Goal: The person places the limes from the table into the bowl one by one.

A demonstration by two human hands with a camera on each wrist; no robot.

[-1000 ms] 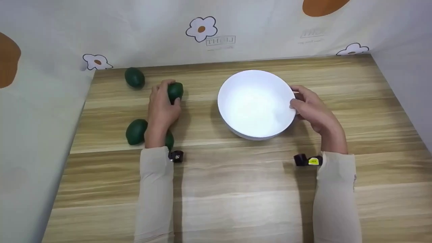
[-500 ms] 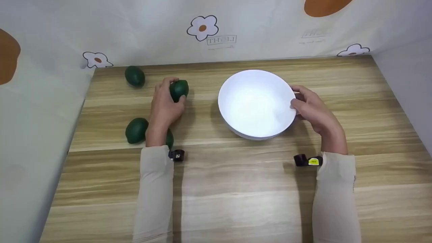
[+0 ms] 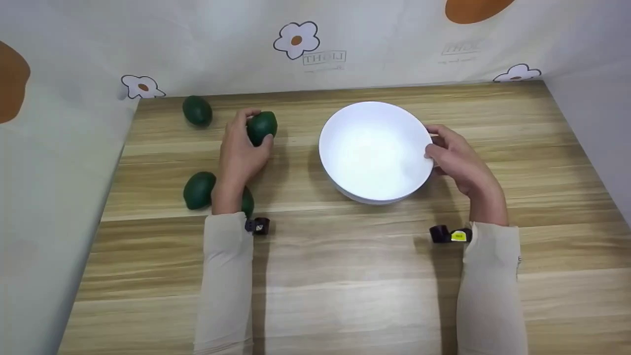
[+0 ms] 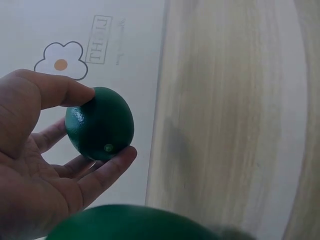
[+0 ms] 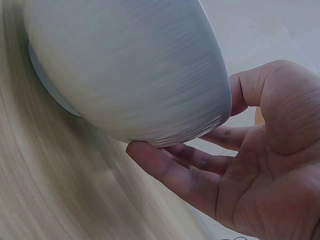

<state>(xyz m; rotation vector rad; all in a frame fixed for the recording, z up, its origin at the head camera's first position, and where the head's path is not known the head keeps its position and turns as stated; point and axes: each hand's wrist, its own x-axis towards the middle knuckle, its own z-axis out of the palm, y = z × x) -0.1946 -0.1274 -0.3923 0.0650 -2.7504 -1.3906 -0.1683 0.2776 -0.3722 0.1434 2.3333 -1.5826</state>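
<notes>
My left hand (image 3: pixel 241 155) holds a dark green lime (image 3: pixel 262 128) between thumb and fingers, left of the bowl. In the left wrist view that lime (image 4: pixel 102 125) shows its small pale stem end, with fingers under it and the thumb on top. A white bowl (image 3: pixel 340 158) stands upright on the table, with nothing seen inside. My right hand (image 3: pixel 461 160) grips its right side, thumb over the rim and fingers against the outer wall. The right wrist view shows fingertips touching the bowl's outside (image 5: pixel 135 75).
One lime (image 3: pixel 197 111) lies at the back left of the wooden table (image 3: pixel 345 276). Another lime (image 3: pixel 199 191) sits left of my left wrist, and a third lime (image 3: pixel 247 202) is partly hidden under it. A flower-patterned sheet (image 3: pixel 217 44) borders the table's back edge.
My left hand has moved a little to the right and toward the back, carrying the lime, which has tilted. The right hand and bowl have stayed put.
</notes>
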